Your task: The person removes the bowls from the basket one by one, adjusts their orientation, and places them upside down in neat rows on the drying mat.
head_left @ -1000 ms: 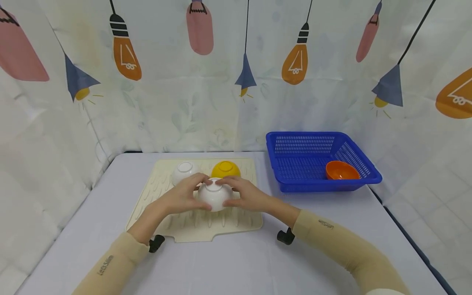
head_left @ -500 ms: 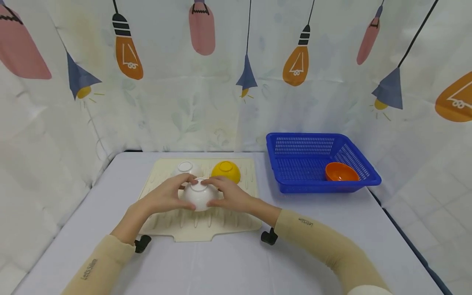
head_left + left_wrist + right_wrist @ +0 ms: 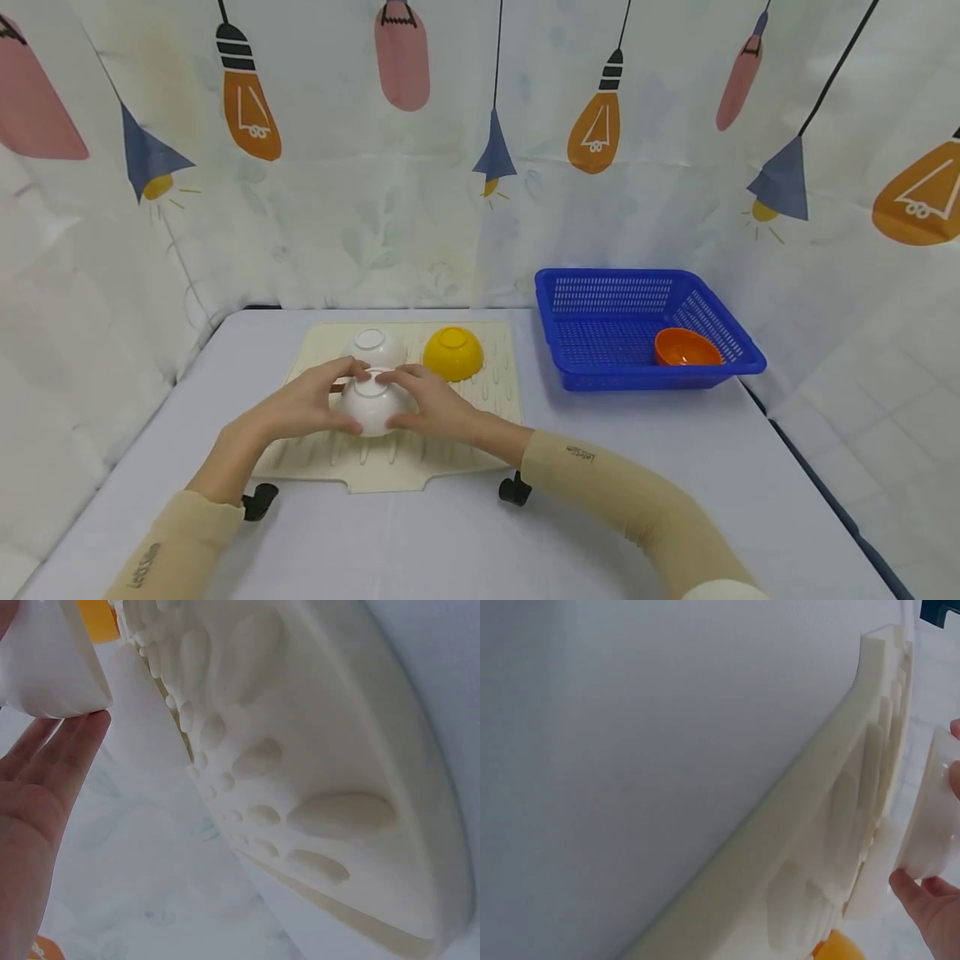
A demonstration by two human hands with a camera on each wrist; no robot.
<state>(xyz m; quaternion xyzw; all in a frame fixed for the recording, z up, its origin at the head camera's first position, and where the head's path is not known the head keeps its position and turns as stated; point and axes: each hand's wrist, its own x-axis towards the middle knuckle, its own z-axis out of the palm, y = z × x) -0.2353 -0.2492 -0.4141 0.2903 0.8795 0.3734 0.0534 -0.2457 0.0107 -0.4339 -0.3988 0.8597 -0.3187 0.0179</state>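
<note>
Both hands, left hand (image 3: pixel 300 408) and right hand (image 3: pixel 431 406), cup an upside-down white plastic bowl (image 3: pixel 370 406) on the cream ribbed drying mat (image 3: pixel 450 433). Another white bowl (image 3: pixel 374 347) and a yellow bowl (image 3: pixel 452 352) already sit inverted behind it. Looks mostly done, with one orange bowl (image 3: pixel 686 347) left in the blue plastic basket (image 3: pixel 600 333).

Left hand (image 3: pixel 300 406) and right hand (image 3: pixel 427 402) cupped inward, fingertips nearly meeting.

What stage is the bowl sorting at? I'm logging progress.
One orange bowl sits in the blue basket. Both hands, left hand and right hand, hold an upturned white bowl over the drying mat. Another white bowl and a yellow bowl remain there.
</note>
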